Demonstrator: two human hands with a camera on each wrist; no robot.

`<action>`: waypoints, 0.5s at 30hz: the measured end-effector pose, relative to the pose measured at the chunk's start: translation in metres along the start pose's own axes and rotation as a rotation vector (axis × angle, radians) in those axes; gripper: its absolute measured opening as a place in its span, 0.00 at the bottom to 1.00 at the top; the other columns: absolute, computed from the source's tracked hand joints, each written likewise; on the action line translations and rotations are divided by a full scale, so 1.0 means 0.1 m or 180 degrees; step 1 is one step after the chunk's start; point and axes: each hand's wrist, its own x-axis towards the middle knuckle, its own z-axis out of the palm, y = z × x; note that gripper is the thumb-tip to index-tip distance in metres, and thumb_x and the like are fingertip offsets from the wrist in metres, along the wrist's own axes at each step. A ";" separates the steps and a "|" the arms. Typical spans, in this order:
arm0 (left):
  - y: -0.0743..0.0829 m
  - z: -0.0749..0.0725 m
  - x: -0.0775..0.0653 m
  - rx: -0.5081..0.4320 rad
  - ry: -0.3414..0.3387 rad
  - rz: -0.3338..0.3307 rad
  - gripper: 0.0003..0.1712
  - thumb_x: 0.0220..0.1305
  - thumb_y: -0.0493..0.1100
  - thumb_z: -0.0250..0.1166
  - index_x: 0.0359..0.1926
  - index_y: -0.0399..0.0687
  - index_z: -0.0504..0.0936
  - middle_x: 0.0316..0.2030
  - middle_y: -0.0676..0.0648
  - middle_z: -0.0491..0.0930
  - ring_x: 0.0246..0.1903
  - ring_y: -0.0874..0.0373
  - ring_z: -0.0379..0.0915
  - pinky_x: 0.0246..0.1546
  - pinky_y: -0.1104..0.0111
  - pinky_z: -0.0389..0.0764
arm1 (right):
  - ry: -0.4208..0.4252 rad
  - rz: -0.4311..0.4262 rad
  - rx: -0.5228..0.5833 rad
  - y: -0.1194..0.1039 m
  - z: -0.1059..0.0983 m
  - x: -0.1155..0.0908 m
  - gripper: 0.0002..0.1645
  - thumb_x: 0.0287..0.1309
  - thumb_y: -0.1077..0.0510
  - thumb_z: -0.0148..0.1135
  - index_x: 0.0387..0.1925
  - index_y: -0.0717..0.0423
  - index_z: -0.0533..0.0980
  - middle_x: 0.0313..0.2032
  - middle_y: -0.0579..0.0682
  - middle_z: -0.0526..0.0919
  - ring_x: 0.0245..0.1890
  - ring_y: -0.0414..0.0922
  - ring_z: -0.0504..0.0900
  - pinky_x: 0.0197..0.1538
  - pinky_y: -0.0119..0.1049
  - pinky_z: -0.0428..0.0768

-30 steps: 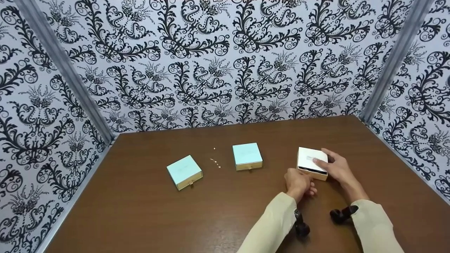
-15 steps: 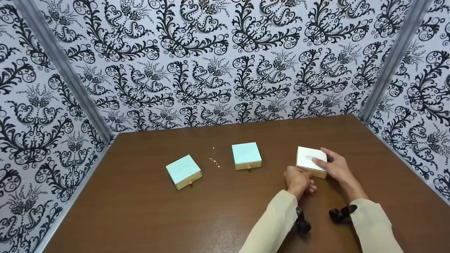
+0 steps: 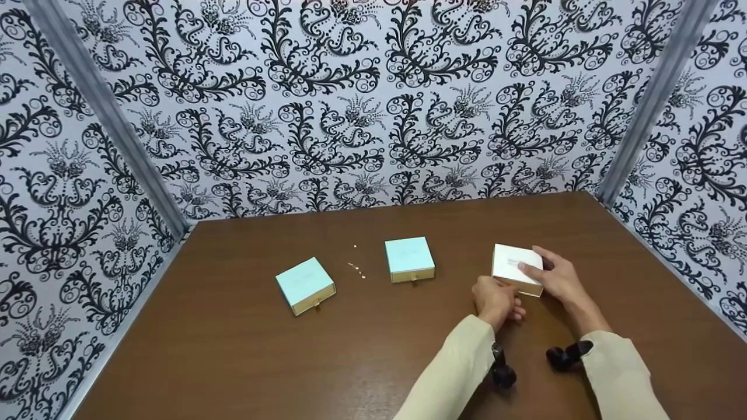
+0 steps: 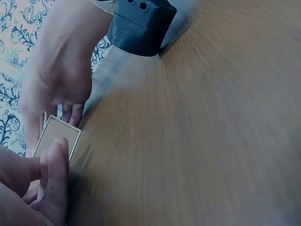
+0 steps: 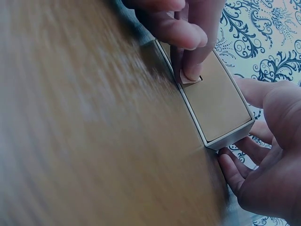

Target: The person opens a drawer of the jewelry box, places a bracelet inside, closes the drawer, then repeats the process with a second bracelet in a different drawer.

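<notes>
A small white drawer box (image 3: 513,259) stands on the right side of the table, its tan front facing me. My right hand (image 3: 560,279) grips the sleeve of the box from the right, thumb on the top. My left hand (image 3: 495,300) is at the front. In the right wrist view its fingers pinch a small pull tab (image 5: 190,80) on the tan drawer front (image 5: 221,101), which sits level with the sleeve's rim. The left wrist view shows that front (image 4: 59,129) partly covered by the left hand's fingers. The inside of the box is hidden.
Two pale turquoise drawer boxes stand further left: one in the middle (image 3: 409,255), one angled (image 3: 304,282). Between them lie several tiny pale bits (image 3: 357,268). Patterned walls (image 3: 327,116) border the brown tabletop (image 3: 280,361) at back and sides.
One second ago the white box's drawer stuck out a little, with a dark gap under the sleeve's edge. It has slid in since. Both hands have stayed at the box.
</notes>
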 end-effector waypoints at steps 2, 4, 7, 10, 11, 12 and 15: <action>-0.01 -0.01 -0.01 0.0028 -0.0009 -0.0017 0.13 0.58 0.32 0.70 0.18 0.38 0.81 0.07 0.46 0.76 0.03 0.59 0.69 0.05 0.67 0.74 | 0.0000 0.0005 -0.0012 0.00 0.00 0.00 0.49 0.66 0.44 0.63 0.76 0.64 0.53 0.74 0.74 0.54 0.74 0.67 0.56 0.74 0.55 0.60; -0.02 -0.03 -0.01 0.0049 -0.0034 -0.0014 0.13 0.58 0.32 0.71 0.17 0.37 0.82 0.07 0.46 0.77 0.03 0.59 0.69 0.05 0.66 0.74 | 0.0010 0.0010 -0.0011 0.01 0.00 0.00 0.49 0.66 0.45 0.63 0.76 0.64 0.53 0.74 0.74 0.54 0.75 0.67 0.55 0.74 0.55 0.59; 0.00 -0.07 -0.02 0.0068 -0.0071 -0.0007 0.13 0.56 0.31 0.71 0.17 0.37 0.82 0.08 0.46 0.77 0.03 0.60 0.69 0.05 0.66 0.74 | 0.0031 0.0023 0.0001 0.01 0.00 0.00 0.49 0.66 0.44 0.63 0.76 0.64 0.54 0.74 0.74 0.53 0.75 0.66 0.55 0.74 0.55 0.59; 0.03 -0.15 -0.03 0.0146 -0.0066 0.0007 0.13 0.56 0.31 0.71 0.17 0.37 0.83 0.08 0.46 0.78 0.03 0.61 0.66 0.05 0.67 0.74 | 0.0032 0.0035 0.0029 0.01 0.01 0.01 0.50 0.65 0.43 0.64 0.76 0.62 0.54 0.74 0.73 0.52 0.75 0.66 0.54 0.75 0.55 0.58; 0.05 -0.18 -0.03 0.0178 -0.0071 0.0019 0.13 0.57 0.32 0.71 0.17 0.37 0.83 0.09 0.46 0.78 0.02 0.61 0.66 0.05 0.67 0.74 | 0.0024 0.0042 0.0036 0.01 0.01 0.01 0.50 0.65 0.43 0.64 0.77 0.62 0.53 0.74 0.73 0.52 0.75 0.66 0.53 0.75 0.55 0.58; 0.07 -0.21 -0.03 0.0228 -0.0076 0.0038 0.13 0.58 0.32 0.71 0.17 0.37 0.83 0.09 0.46 0.78 0.02 0.62 0.65 0.05 0.68 0.73 | 0.0016 0.0043 0.0049 0.01 0.01 0.01 0.51 0.65 0.43 0.64 0.77 0.62 0.53 0.74 0.73 0.52 0.76 0.66 0.53 0.76 0.55 0.57; 0.13 -0.33 -0.03 0.0356 -0.0093 0.0185 0.13 0.59 0.33 0.70 0.19 0.34 0.85 0.09 0.45 0.78 0.03 0.62 0.66 0.06 0.68 0.73 | -0.0005 0.0052 0.0056 0.01 0.00 0.01 0.52 0.65 0.41 0.64 0.77 0.60 0.51 0.75 0.72 0.50 0.77 0.66 0.51 0.77 0.55 0.55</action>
